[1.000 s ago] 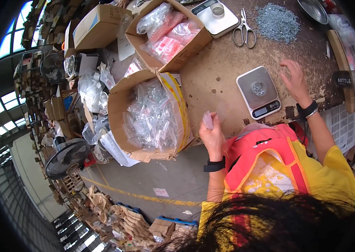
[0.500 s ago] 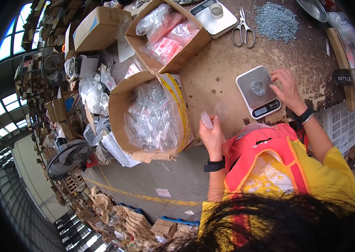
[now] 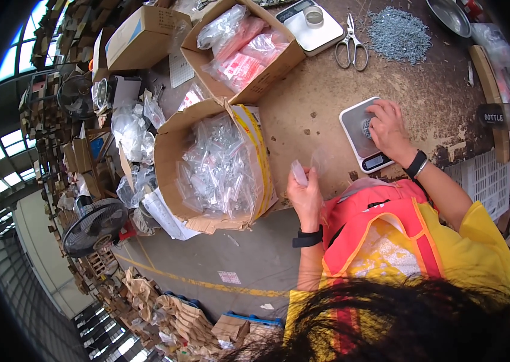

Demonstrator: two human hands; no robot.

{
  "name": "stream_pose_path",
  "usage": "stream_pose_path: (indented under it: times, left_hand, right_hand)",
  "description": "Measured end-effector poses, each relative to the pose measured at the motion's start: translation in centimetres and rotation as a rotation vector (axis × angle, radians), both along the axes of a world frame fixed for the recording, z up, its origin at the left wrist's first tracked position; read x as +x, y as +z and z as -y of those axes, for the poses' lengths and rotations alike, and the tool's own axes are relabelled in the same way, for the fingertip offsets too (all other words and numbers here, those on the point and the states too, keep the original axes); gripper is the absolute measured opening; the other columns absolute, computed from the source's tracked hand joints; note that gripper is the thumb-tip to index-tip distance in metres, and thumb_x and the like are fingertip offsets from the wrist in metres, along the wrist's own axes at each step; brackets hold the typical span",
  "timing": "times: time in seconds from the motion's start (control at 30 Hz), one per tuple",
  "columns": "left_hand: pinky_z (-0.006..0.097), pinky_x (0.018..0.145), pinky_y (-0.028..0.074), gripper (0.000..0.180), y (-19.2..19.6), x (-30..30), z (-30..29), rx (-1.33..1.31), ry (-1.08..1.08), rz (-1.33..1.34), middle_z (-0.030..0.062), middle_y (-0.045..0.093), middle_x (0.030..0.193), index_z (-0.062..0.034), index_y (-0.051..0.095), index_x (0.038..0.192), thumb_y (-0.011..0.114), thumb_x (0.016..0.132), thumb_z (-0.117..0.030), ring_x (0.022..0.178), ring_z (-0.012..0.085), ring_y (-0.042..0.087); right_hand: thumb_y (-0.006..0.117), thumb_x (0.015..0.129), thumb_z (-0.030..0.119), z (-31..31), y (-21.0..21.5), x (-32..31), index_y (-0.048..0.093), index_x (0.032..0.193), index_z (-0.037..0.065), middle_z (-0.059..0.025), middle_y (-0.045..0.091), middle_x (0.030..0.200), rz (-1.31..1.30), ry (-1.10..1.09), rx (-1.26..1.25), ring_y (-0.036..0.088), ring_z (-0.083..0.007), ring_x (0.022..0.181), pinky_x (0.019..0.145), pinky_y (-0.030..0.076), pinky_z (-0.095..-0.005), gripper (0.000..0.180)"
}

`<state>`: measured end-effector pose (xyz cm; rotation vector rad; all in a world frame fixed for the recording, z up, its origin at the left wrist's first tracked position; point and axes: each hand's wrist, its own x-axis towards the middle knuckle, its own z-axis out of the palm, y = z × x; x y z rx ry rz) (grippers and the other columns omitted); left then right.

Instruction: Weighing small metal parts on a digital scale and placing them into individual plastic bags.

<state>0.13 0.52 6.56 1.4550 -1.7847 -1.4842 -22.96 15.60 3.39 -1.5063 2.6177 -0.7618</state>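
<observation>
My left hand (image 3: 305, 196) is closed on a small clear plastic bag (image 3: 298, 173), held over the table's near edge. Over a white kitchen scale (image 3: 351, 120) bends my right hand (image 3: 389, 128), its fingers curled down around a little heap of small silver metal pieces (image 3: 366, 128) that look like screws. Those fingers and the palm hide most of the heap. Left of my left hand stands an open carton (image 3: 167, 145) full of filled clear bags (image 3: 218, 172).
Behind it is a second carton (image 3: 288, 57) with clear and red-printed bags. Scissors (image 3: 351, 48), a second scale (image 3: 321, 36) and a large pile of metal pieces (image 3: 399, 35) lie at the far side. A black bottle-like object (image 3: 499, 116) is at the right edge.
My right hand has moved left from beside the scale onto the small metal pieces, its fingers curling in. My left hand keeps its hold on the bag, nearly still.
</observation>
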Motion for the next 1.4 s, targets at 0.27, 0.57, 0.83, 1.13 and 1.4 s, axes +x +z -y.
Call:
stream_pose_path:
  times: [0.27,0.57,0.83,1.13,1.4]
  left_hand:
    - [0.026,0.059,0.045,0.016,-0.1,0.0,0.2,0.025,-0.007,0.02,0.0006,0.061,0.077,-0.0016,0.064,0.092,0.075,0.092,-0.013,0.066,0.0082,0.055]
    - [0.027,0.062,0.047,0.013,-0.3,-0.5,0.1,-0.052,-0.005,0.01,-0.0001,0.063,0.076,-0.0021,0.065,0.091,0.074,0.091,-0.012,0.066,0.0084,0.056]
    - [0.031,0.062,0.049,0.011,-0.2,-2.8,-1.1,-0.281,-0.116,0.037,0.0063,0.063,0.073,-0.0022,0.062,0.088,0.072,0.09,-0.008,0.065,0.0135,0.058]
    - [0.042,0.071,0.052,0.015,-0.9,-3.7,-2.4,-0.653,-0.297,-0.024,0.0157,0.062,0.09,-0.0021,0.062,0.095,0.069,0.083,0.0,0.08,0.0363,0.064]
    - [0.035,0.07,0.052,0.009,-0.2,-3.2,-2.7,-0.376,-0.308,-0.172,0.0103,0.064,0.085,-0.0015,0.065,0.097,0.07,0.089,-0.001,0.075,0.0232,0.064]
  right_hand:
    - [0.069,0.078,0.006,-0.3,-0.6,-0.4,0.067,0.081,0.0,-0.0111,0.064,0.12,-0.011,0.016,0.02,0.051,-0.0314,0.131,0.115,0.034,-0.05,0.007]
    - [0.083,0.076,0.02,-2.9,1.4,-3.3,0.049,0.141,0.006,-0.016,0.05,0.146,0.065,-0.072,-0.124,0.043,-0.0379,0.139,0.117,0.032,-0.0524,0.075]
    - [0.086,0.072,0.017,-2.5,-1.8,-0.1,0.053,0.134,0.003,-0.0157,0.059,0.131,0.317,0.13,-0.101,0.055,-0.0355,0.126,0.104,0.045,-0.0442,0.071]
    - [0.089,0.078,0.029,0.4,5.6,3.4,0.06,0.131,0.002,-0.0102,0.066,0.099,0.981,0.232,-0.047,0.059,-0.0188,0.078,0.069,0.051,-0.0324,0.066]
    - [0.086,0.079,0.036,1.6,6.9,2.2,0.062,0.114,0.0,-0.0133,0.061,0.095,0.764,0.33,-0.019,0.061,-0.0286,0.082,0.072,0.05,-0.0375,0.056]
